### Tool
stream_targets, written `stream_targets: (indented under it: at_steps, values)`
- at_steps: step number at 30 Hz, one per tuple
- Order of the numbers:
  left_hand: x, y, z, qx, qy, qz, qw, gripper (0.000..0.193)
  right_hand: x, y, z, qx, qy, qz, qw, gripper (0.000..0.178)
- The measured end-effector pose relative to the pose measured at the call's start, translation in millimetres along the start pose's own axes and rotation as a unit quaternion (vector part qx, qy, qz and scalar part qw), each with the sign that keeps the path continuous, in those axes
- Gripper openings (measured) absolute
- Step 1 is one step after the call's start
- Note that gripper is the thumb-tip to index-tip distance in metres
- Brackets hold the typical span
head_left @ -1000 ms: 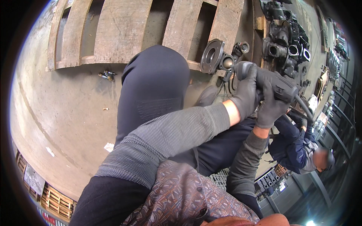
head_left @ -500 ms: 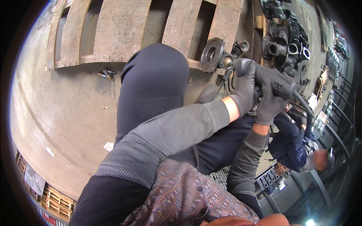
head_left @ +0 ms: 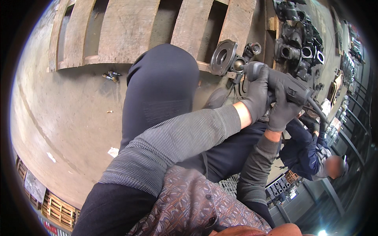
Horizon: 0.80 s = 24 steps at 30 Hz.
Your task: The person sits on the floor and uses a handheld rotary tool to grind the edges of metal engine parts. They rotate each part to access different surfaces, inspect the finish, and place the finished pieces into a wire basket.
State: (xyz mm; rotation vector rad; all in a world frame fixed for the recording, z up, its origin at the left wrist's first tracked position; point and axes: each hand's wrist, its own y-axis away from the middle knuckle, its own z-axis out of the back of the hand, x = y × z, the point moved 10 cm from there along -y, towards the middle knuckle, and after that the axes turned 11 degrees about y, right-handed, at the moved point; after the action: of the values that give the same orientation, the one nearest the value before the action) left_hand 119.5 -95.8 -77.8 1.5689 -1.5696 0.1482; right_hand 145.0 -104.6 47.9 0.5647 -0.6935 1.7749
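Observation:
A dark corded die grinder (head_left: 289, 83) is held in both my gloved hands. My left hand (head_left: 256, 94) wraps round its front part, and my right hand (head_left: 282, 108) grips the body farther back near the cable. The tool's front end points at a metal casting (head_left: 223, 58) with a round flange and a smaller, brass-coloured round opening. Its tip is at that opening; whether it touches cannot be made out. A knurled round fitting (head_left: 254, 48) sits just behind the casting. My knee is left of it.
A wooden pallet (head_left: 126, 31) lies ahead. Several dark castings (head_left: 293, 35) are piled at the far right. Small metal fittings (head_left: 112, 76) lie on the concrete floor at left. Another person (head_left: 305, 147) crouches at the right. The tool's cable (head_left: 318, 109) trails rightward.
Almost nothing differs. Both hands keep hold of the grinder at the casting, and the view has shifted very slightly.

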Motion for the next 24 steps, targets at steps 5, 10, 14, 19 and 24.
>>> stream_targets:
  at_steps: [5,10,14,19,24]
  values:
    - [1.7,-4.2,3.9,0.002,0.006,0.014,1.0,0.056,2.3,0.0,0.8,-0.009,-0.017,-0.005,1.0,0.069]
    - [2.3,-4.0,7.2,-0.022,0.022,0.004,0.999,0.055,3.4,0.5,0.0,-0.002,-0.009,-0.005,1.0,0.07]
    - [-0.4,-0.5,4.6,-0.022,0.018,-0.005,1.0,0.054,0.8,-0.5,-2.4,0.001,-0.018,-0.008,1.0,0.071]
    - [-6.8,0.1,6.0,-0.027,0.014,-0.024,0.999,0.052,1.4,0.2,-8.0,0.011,-0.029,-0.003,1.0,0.07]
    - [-2.0,0.5,5.0,-0.026,-0.008,-0.005,1.0,0.054,3.4,0.2,-4.3,0.015,0.006,-0.008,1.0,0.072]
